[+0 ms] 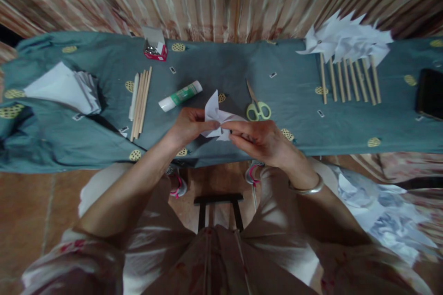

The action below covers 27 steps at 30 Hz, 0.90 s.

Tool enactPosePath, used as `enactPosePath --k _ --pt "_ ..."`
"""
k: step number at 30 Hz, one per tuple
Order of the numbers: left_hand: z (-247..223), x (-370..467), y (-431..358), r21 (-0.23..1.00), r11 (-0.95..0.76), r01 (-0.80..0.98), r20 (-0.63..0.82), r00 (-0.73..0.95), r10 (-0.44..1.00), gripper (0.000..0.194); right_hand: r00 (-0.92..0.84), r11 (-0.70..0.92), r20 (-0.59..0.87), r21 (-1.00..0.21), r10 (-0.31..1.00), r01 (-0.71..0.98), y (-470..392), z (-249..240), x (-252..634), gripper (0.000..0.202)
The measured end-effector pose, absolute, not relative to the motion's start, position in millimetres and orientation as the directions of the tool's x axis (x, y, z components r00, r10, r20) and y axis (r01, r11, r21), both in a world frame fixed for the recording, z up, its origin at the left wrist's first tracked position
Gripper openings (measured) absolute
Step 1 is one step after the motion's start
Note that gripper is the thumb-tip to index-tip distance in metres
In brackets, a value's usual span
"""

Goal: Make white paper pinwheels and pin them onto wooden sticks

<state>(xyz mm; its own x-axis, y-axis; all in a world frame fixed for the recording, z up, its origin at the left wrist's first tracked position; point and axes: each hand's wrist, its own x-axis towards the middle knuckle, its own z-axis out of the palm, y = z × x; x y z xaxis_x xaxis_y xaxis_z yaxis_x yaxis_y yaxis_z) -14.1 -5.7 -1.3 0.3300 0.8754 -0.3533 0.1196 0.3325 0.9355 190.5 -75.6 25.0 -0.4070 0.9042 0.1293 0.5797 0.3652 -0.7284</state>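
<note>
A white paper pinwheel (215, 113) is held between my two hands above the table's front part. My left hand (192, 124) is closed on its left side, with the thumb pressed near the centre. From the right, my right hand (258, 136) touches the pinwheel's middle with its index fingertip, and its other fingers are curled beneath. Whether a small pin sits in those fingers I cannot make out. Just behind lie a green and white glue stick (182, 96) and scissors (258, 107) with pale green handles.
A green cloth covers the table (221, 64). On the left are a stack of white paper (65, 87), wooden sticks (141, 103) and an opened box of pins (155, 46). Finished pinwheels on sticks (346, 41) lie at the right, near a dark object (430, 94). Paper scraps (384, 212) are at lower right.
</note>
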Motion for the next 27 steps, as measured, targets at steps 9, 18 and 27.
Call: enactPosePath --k 9,18,27 --pt "-0.1 -14.5 -5.1 0.934 0.324 0.148 -0.356 0.338 0.871 0.018 -0.358 0.363 0.155 -0.677 0.921 0.641 -79.4 27.2 186.8 0.023" --pt "1.3 -10.0 -10.8 0.95 0.291 0.113 -0.312 0.305 0.9 0.014 -0.172 0.233 0.158 -0.652 0.972 0.721 -72.7 23.0 174.3 0.02" --pt "1.8 -4.3 -13.7 0.962 0.26 0.085 -0.273 0.284 0.919 0.012 -0.104 0.172 0.144 -0.624 0.984 0.762 -70.9 23.9 169.1 0.021"
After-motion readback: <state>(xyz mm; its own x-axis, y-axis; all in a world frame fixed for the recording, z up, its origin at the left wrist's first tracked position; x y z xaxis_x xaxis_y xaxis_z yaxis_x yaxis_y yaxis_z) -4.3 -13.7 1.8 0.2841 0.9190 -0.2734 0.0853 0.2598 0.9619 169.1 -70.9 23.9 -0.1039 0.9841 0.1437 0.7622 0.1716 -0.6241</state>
